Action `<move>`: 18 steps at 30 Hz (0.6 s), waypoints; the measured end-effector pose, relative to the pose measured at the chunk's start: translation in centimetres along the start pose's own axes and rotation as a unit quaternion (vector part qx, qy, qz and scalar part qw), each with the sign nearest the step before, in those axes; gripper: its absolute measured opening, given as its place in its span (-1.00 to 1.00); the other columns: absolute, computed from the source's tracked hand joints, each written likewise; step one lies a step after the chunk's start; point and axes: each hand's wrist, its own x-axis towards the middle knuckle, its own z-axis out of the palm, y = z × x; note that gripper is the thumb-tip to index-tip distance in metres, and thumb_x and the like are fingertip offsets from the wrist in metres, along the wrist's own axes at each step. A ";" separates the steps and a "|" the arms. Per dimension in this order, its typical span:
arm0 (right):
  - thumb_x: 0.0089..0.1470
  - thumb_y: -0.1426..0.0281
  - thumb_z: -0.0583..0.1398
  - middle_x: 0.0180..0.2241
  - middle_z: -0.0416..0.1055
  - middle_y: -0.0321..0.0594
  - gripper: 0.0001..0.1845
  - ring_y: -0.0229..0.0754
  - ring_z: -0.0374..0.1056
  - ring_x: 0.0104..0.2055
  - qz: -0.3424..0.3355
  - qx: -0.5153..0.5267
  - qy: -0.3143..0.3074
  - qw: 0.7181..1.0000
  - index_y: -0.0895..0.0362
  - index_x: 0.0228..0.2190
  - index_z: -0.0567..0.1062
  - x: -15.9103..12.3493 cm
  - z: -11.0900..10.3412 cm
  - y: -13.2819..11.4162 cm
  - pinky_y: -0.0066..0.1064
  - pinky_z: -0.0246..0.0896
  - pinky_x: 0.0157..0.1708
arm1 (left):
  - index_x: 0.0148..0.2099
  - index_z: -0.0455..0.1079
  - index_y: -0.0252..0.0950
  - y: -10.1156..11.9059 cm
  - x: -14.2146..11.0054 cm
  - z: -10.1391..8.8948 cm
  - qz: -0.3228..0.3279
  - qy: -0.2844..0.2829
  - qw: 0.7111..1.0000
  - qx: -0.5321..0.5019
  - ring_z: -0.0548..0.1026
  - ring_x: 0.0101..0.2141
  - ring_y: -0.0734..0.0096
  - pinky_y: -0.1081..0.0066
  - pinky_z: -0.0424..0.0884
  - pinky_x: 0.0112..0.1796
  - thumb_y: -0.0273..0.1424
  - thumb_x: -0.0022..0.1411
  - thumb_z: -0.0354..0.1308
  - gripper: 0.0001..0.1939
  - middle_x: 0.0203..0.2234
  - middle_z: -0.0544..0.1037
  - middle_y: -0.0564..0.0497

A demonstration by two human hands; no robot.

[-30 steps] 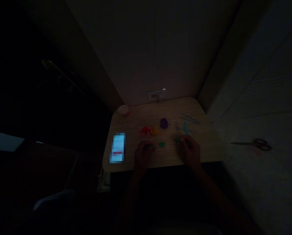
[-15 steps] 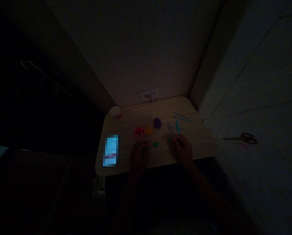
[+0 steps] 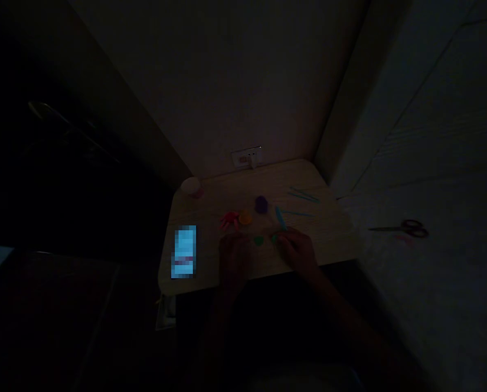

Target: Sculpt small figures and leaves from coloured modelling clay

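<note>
In dim light, my right hand (image 3: 298,249) is closed at the right of the small table (image 3: 214,204). A flat blue modelling tool (image 3: 280,218) sticks out from its fingers, tilted up to the left. A small green clay piece (image 3: 274,238) lies at its fingertips; whether they pinch it is unclear. Left of that is another flat green clay piece (image 3: 259,240). My left hand (image 3: 233,258) hovers at the front edge with bent fingers, too dark and blurred to show anything in them. Beyond it sit a red crab-like clay figure (image 3: 229,219) and an orange clay piece (image 3: 245,218).
A purple clay lump (image 3: 261,205) lies mid-table, thin blue sticks (image 3: 304,195) at the back right. A lit phone (image 3: 184,253) lies at the left, a pale tub (image 3: 191,186) behind it. Scissors (image 3: 413,228) lie off to the right, below a wall socket's (image 3: 247,157) level.
The view has shifted, so the table sits further left. My right hand has moved left with the blue tool, now tilted, and the green piece at its fingertips. My left hand stays near the front edge.
</note>
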 end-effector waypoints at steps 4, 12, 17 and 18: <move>0.31 0.27 0.20 -0.37 0.63 -0.19 -0.69 -0.08 0.52 -0.32 -0.030 -0.013 -0.037 0.999 0.03 -0.38 0.71 0.0 0.0 0.1 -0.28 0.36 -0.29 | 0.16 0.47 -0.15 1.3 1.1 0.5 0.009 -0.067 0.995 -0.076 0.49 0.04 0.19 0.17 0.40 0.11 -0.37 0.43 0.17 -0.71 -0.03 0.56 -0.08; 0.41 0.23 0.11 -0.47 0.56 -0.23 -0.53 -0.16 0.43 -0.41 -0.070 -0.016 -0.095 0.993 0.08 -0.49 0.59 0.1 0.0 -0.1 -0.34 0.25 -0.36 | -0.11 0.60 -0.19 2.4 2.1 2.4 -0.029 -0.053 0.985 -0.163 0.55 -0.16 0.26 0.27 0.46 -0.08 -0.38 0.35 0.27 -0.89 -0.22 0.59 -0.03; 0.44 0.14 0.08 -0.57 0.41 -0.28 -0.44 -0.21 0.30 -0.49 -0.080 -0.013 -0.131 0.988 0.09 -0.57 0.47 0.3 0.0 -0.7 -0.36 0.16 -0.42 | -0.19 0.56 -0.23 3.3 2.1 2.2 -0.090 -0.039 0.970 -0.222 0.52 -0.27 0.35 0.38 0.42 -0.19 -0.42 0.29 0.26 -0.94 -0.31 0.59 0.01; 0.44 0.13 0.07 -0.57 0.40 -0.28 -0.44 -0.21 0.29 -0.49 -0.079 -0.010 -0.134 0.988 0.08 -0.56 0.47 0.3 0.0 -0.7 -0.36 0.15 -0.42 | -0.17 0.56 -0.23 3.5 2.1 2.2 -0.107 -0.045 0.967 -0.227 0.51 -0.29 0.36 0.40 0.41 -0.21 -0.43 0.27 0.26 -0.92 -0.33 0.59 0.02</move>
